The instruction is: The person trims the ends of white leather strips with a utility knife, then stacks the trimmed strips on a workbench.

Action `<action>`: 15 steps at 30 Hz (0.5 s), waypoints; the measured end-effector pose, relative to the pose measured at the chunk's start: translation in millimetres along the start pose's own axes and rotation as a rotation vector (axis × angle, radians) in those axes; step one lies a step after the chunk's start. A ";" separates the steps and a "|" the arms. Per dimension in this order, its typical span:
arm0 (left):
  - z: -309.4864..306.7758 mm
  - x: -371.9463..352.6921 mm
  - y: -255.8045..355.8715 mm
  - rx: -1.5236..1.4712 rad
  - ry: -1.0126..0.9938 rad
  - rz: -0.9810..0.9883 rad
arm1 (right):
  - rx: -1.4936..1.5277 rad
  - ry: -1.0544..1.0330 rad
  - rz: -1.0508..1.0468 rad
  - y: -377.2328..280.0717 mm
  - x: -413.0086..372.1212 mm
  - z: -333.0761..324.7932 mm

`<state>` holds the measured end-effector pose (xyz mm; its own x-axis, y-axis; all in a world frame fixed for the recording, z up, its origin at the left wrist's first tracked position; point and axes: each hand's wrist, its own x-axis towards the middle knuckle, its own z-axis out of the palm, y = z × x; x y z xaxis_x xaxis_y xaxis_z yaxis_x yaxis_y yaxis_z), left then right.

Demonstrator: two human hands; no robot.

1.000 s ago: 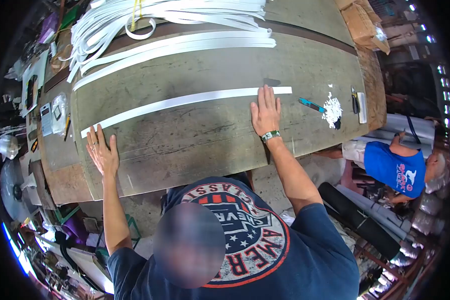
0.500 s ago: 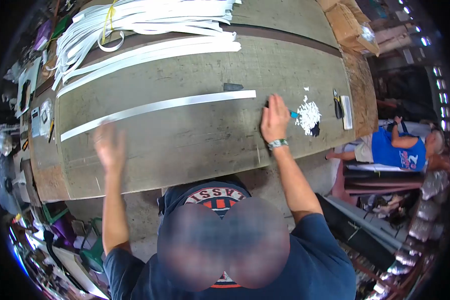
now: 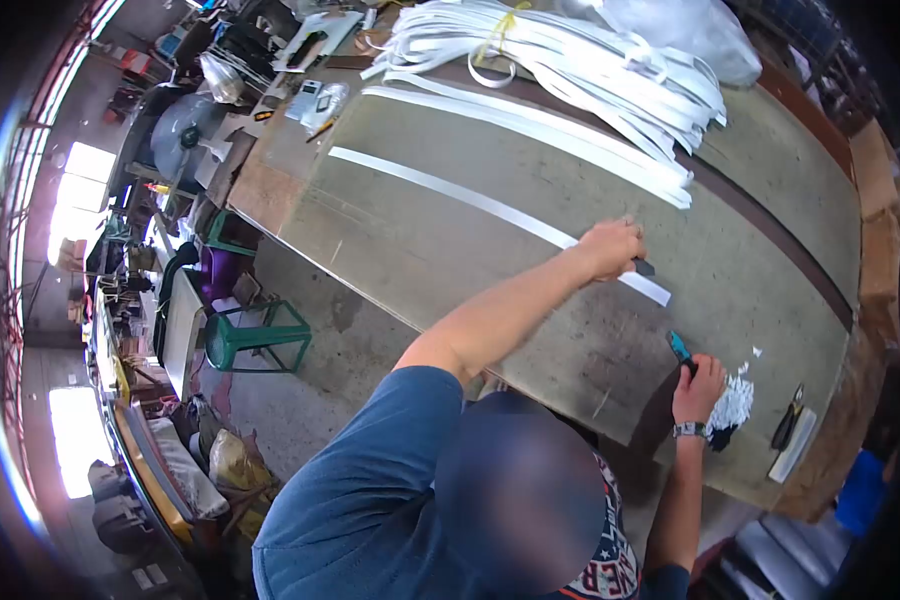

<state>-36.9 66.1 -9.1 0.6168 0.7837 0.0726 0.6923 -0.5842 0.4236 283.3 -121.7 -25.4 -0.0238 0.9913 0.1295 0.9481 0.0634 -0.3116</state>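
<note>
My left hand [image 3: 610, 250] reaches across the white strip [image 3: 450, 195], its fingers curled over a small dark flat block [image 3: 644, 267] near the strip's right end. The block's left part is hidden under the hand. The strip lies flat and passes beneath my wrist, its end showing beyond. Closer to the table's front edge, my right hand [image 3: 702, 390] is closed around a teal-and-black cutter [image 3: 681, 348], whose teal end points away to the upper left. Beside that hand lies a pile of small white cut pieces [image 3: 734, 402] with a dark scrap [image 3: 720, 438] below it.
A tied bundle of white strips [image 3: 570, 75] covers the back of the table [image 3: 450, 270], with more strips [image 3: 540, 135] before it. Pliers [image 3: 788, 418] and a pale bar [image 3: 793, 447] lie at the right. A green stool [image 3: 260, 340] stands on the floor at left.
The view has swung toward the left. My left hand has gone from the strip's left part to the block near its right end. My right hand's cutter now points to the upper left.
</note>
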 end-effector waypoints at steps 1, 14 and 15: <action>0.5 1.3 1.3 -0.018 -0.010 -0.016 | 0.007 -0.035 0.009 1.8 2.4 -5.0; 6.9 -26.4 40.9 -0.161 0.155 -0.005 | 0.517 -0.075 0.038 -9.7 9.6 -58.6; 14.7 -29.6 44.6 -0.144 0.152 -0.019 | 0.525 -0.064 0.040 -12.0 8.0 -58.3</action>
<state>-18.8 13.8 -5.6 0.5329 0.8237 0.1940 0.6360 -0.5410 0.5503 290.2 -121.3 34.3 -0.0253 0.9982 0.0552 0.6630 0.0580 -0.7464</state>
